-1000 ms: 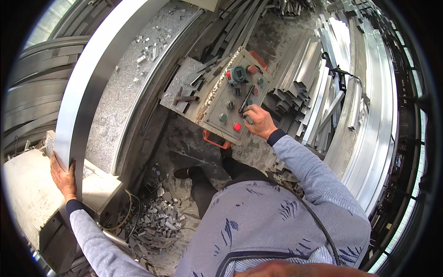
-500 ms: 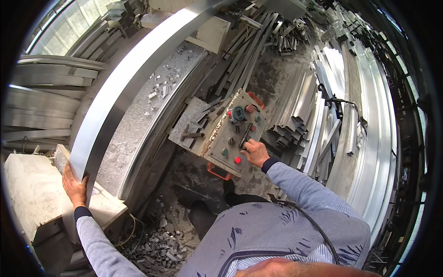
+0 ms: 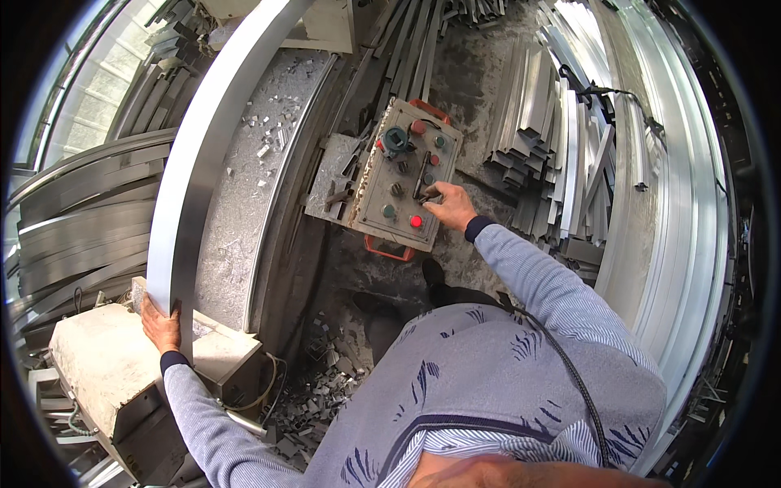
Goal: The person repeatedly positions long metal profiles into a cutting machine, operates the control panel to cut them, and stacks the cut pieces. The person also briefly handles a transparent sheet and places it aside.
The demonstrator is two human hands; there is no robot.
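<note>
A long, wide silver metal profile (image 3: 195, 154) runs from the far side down to my left. My left hand (image 3: 163, 324) grips its near end, fingers along the outer face. Over the control box (image 3: 411, 177), my right hand (image 3: 451, 206) has thumb and fingers pinched together at a control, which the fingertips hide. Close to those fingers are a slim dark bar (image 3: 422, 175) and a lit red button (image 3: 416, 221). Green buttons, black knobs and a round teal gauge-like part (image 3: 395, 141) also sit on the panel.
A pale machine housing (image 3: 106, 358) stands by my left hand. Metal offcuts (image 3: 317, 390) litter the floor near my feet. Stacked profiles (image 3: 521, 114) lie beyond the box on the right, and more metal lengths (image 3: 89, 220) are piled at left. A dark cord (image 3: 561, 358) crosses my body.
The whole view has shifted, with the panel now higher in the picture and the left-hand machine further in. Both hands keep their places on the profile and at the panel.
</note>
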